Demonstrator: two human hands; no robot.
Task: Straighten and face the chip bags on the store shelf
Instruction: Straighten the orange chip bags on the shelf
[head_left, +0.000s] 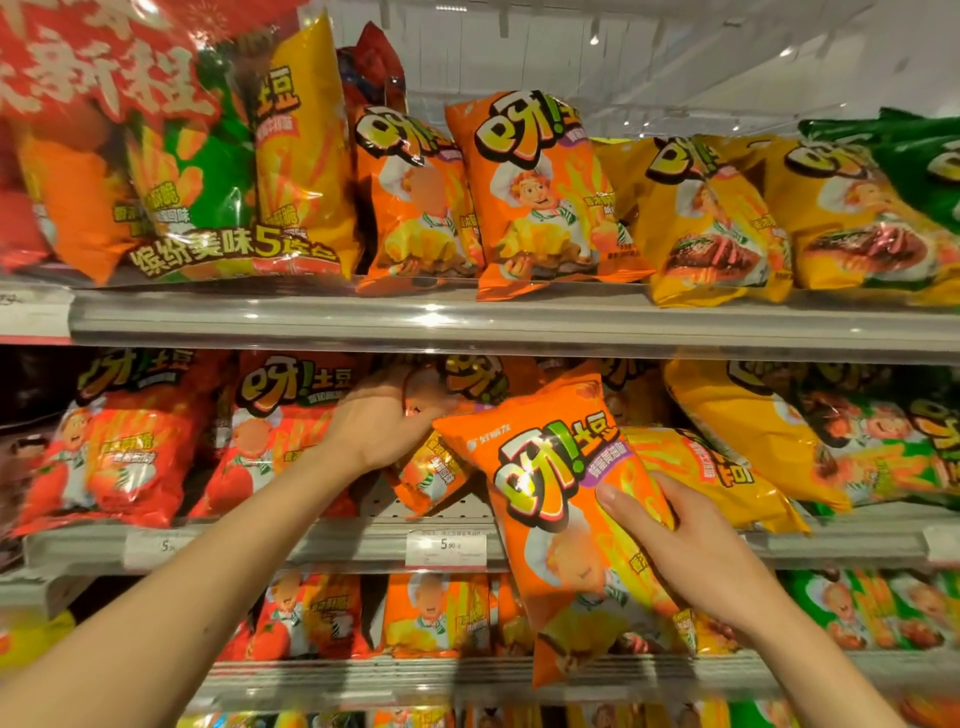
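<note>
The right hand (691, 551) grips an orange chip bag (561, 519) in front of the middle shelf (322, 543), its long axis tilted, top pointing up-left. The left hand (379, 421) holds another orange bag (421, 473) standing farther back on the shelf.

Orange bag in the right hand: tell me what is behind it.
Behind the orange bag held by the right hand show a yellow bag, the shelf edge and lower-shelf orange bags. What sits directly behind its middle is covered.
</note>
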